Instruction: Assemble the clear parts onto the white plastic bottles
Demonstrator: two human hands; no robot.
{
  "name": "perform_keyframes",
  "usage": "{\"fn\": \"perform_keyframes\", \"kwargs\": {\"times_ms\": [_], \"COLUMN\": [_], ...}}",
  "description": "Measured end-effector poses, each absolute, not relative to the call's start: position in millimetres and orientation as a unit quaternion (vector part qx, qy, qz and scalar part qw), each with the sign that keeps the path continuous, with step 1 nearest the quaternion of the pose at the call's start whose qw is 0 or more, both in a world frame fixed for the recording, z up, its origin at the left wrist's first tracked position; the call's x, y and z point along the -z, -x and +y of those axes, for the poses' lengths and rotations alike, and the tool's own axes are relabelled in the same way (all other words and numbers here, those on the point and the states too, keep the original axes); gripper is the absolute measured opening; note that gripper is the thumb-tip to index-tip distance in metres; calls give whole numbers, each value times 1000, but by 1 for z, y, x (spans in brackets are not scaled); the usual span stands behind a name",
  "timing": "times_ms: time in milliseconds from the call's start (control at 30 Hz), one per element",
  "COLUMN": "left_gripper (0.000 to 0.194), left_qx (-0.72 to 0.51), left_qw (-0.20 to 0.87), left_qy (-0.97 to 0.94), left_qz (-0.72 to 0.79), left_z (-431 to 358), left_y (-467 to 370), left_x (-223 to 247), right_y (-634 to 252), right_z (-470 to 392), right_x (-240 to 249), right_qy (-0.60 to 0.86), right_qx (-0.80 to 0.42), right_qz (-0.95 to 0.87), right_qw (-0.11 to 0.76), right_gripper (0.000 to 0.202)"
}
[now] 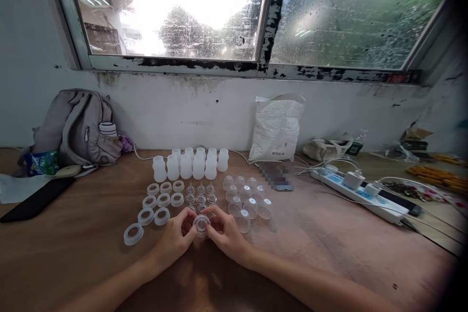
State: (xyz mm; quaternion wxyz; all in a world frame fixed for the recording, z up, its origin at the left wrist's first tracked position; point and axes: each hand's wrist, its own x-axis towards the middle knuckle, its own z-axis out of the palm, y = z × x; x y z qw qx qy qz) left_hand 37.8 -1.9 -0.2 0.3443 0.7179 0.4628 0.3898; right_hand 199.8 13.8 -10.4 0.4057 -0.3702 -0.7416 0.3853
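My left hand [179, 231] and my right hand [225, 231] pinch a translucent bottle collar ring [201, 225] from both sides, low over the table. Its middle looks clear and rounded, perhaps a nipple seated inside it. Just beyond my fingers stand rows of clear bottle nipples [201, 198], the nearest partly covered by my hands. Several loose collar rings [164, 200] lie in rows to the left, one ring [133, 234] closest to me. Clear dome caps [250, 207], some with a whitish spot on top, stand right of my right hand. Behind are frosted white baby bottles [185, 166], upright and without tops.
A grey backpack [78, 126] and a black phone-like slab [38, 199] are at the left. Against the wall leans a white plastic parcel bag [277, 129]. A power strip [360, 195] with chargers and cables runs along the right, near a partly blurred device [283, 187].
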Motion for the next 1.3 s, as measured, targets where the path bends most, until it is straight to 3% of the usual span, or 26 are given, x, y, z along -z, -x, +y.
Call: {"fn": "perform_keyframes", "kwargs": {"times_ms": [367, 633, 833, 1100, 1300], "left_gripper": [14, 3, 4, 14, 18], "left_qx": [-386, -374, -366, -392, -376], "left_qw": [376, 361, 342, 404, 410], "left_qy": [-716, -718, -714, -698, -701], "left_qz": [443, 464, 488, 442, 447], "left_z": [-2, 1, 0, -4, -3], "left_y": [-36, -36, -38, -36, -36], "left_x": [5, 8, 9, 5, 5], "right_y": [-201, -199, -198, -197, -196], "right_z": [10, 10, 11, 10, 10], "right_x": [9, 8, 10, 6, 5], "right_qy": [367, 392, 393, 379, 380], "right_qx": [-334, -288, -282, -319, -323], "right_qz": [-773, -791, -792, -777, -780], "right_qw": [394, 371, 372, 388, 377], "right_gripper": [14, 21, 22, 9, 11]}}
